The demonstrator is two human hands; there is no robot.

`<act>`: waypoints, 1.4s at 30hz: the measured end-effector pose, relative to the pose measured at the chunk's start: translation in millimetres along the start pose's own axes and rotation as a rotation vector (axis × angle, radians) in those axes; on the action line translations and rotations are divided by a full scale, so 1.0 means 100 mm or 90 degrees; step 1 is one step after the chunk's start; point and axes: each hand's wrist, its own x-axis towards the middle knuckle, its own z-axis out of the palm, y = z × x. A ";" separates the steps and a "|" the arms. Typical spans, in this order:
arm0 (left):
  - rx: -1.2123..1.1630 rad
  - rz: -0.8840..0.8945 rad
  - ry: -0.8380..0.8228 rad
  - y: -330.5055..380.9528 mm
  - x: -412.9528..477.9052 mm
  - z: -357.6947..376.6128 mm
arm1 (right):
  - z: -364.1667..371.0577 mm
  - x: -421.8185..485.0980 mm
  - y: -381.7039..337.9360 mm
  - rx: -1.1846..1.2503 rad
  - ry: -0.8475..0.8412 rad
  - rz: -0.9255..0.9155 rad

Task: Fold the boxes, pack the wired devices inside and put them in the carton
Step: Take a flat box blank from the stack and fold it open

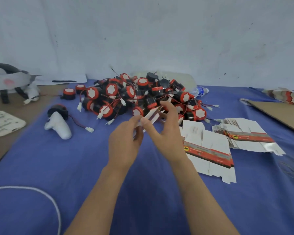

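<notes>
Both hands hold one flattened box blank (152, 114) up between them. The left hand (126, 141) pinches its near end, and the right hand (170, 133) seems to grip it with thumb and curled fingers, though blur hides the contact. To open it cleanly, press opposite creases inward until it squares, then tuck the flaps. The heap of wired devices (139, 95) lies just beyond the fingers, and the spare blanks (209, 150) lie right of them.
</notes>
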 end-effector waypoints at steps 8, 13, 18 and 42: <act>-0.143 -0.192 0.012 -0.32 -0.05 0.14 | 0.17 -0.16 0.31 0.019 -0.062 0.071; -0.017 -0.253 -0.021 -0.39 -0.04 0.21 | 0.26 -0.20 0.36 -0.037 -0.052 0.084; 0.014 -0.291 -0.053 -0.42 -0.09 0.17 | 0.31 -0.25 0.42 -0.204 -0.114 0.110; -0.449 -0.188 -0.241 -0.17 -0.07 0.08 | 0.04 -0.12 0.48 -0.074 0.007 0.150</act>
